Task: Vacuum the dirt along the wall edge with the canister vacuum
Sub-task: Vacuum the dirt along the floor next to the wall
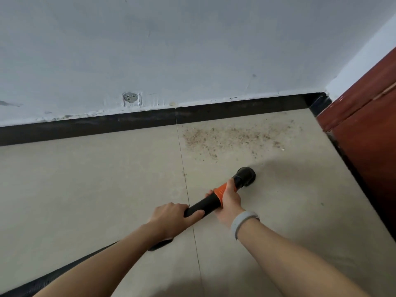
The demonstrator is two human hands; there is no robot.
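A patch of brown dirt [231, 137] lies scattered on the beige tiled floor close to the black baseboard [150, 120], near the right corner. I hold a black vacuum wand [205, 206] with an orange collar. Its round black nozzle [246, 175] rests on the floor a short way in front of the dirt, not on it. My right hand [228, 202] grips the wand at the orange collar. My left hand [173, 217] grips the wand further back. The black hose [70, 269] trails off to the lower left under my left arm. The canister is out of view.
A white wall [192, 50] with a patched socket hole [130, 98] rises behind the baseboard. A dark red wooden door or cabinet [368, 136] closes off the right side. Open tiled floor [85, 179] stretches to the left.
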